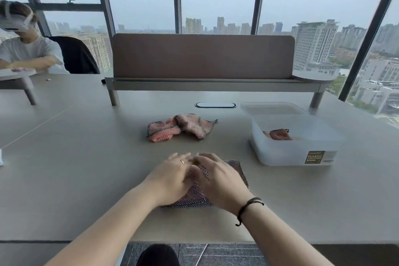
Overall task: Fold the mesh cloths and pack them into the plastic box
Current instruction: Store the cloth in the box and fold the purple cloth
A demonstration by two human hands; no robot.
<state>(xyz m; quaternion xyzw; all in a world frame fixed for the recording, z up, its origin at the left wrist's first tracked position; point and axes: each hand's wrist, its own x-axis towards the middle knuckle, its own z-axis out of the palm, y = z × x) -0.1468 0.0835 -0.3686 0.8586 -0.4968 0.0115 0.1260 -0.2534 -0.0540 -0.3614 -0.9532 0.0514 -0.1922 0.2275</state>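
A purple mesh cloth [195,197] lies flat on the grey table [75,168] just in front of me. My left hand [170,177] and my right hand [218,179] both press down on it with spread fingers, covering most of it. Farther back, a crumpled pink mesh cloth [179,126] with dark netting lies loose. To the right stands a translucent plastic box [295,153], open at the top, with an orange-pink cloth [278,134] inside it. The box lid [272,108] lies behind it.
A brown desk divider [203,58] on a raised shelf crosses the far side of the table. A cable port [215,105] sits below it. Another person [23,49] sits at the far left. The table's near edge [194,242] runs under my forearms.
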